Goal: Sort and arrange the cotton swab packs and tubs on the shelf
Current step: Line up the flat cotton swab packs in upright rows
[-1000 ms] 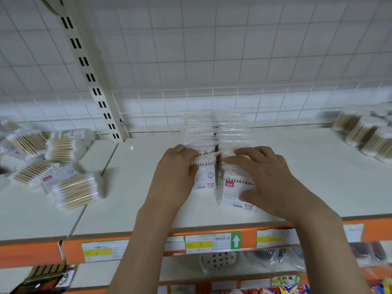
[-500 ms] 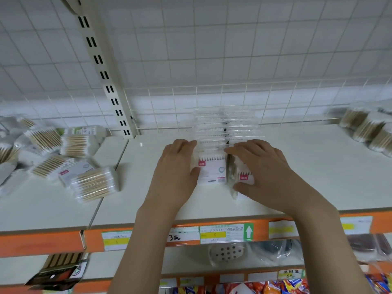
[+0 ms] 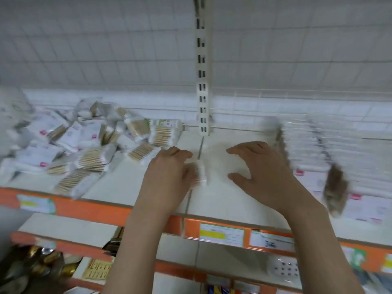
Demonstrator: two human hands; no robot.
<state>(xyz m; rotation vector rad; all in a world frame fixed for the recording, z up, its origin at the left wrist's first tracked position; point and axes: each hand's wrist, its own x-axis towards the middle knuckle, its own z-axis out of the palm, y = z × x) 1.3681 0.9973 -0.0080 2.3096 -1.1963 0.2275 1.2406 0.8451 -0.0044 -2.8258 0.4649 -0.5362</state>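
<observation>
- Gripping a small pack of cotton swabs (image 3: 198,174), the left hand (image 3: 167,177) had its fingers curled round the pack's near side, just over the seam between the two white shelf boards (image 3: 220,200).
- The pack was blurred; whether it rested on the board or was lifted off it, I could not tell.
- The right hand (image 3: 265,172) hovered just beside it, fingers and thumb spread wide and holding nothing, palm toward the shelf.
- A loose heap of swab packs (image 3: 89,149) lay jumbled on the left board, some showing wooden sticks through clear wrap, some with white labels and small red marks; the nearest ones lay near the left hand.
- On the right board stood a tidy row of stacked clear packs (image 3: 339,149), running back toward the wire grid, badly smeared by motion; its front packs showed white labels with red marks.
- The right hand's back sat close to that row; whether it touched I could not tell.
- A white slotted upright (image 3: 202,81) rose behind the seam, against the wire-grid back panel (image 3: 106,49).
- The shelf's orange front rail (image 3: 101,211) carried price labels (image 3: 221,233), one with a yellow band.
- Below, a lower shelf held blurred goods I could not name.
</observation>
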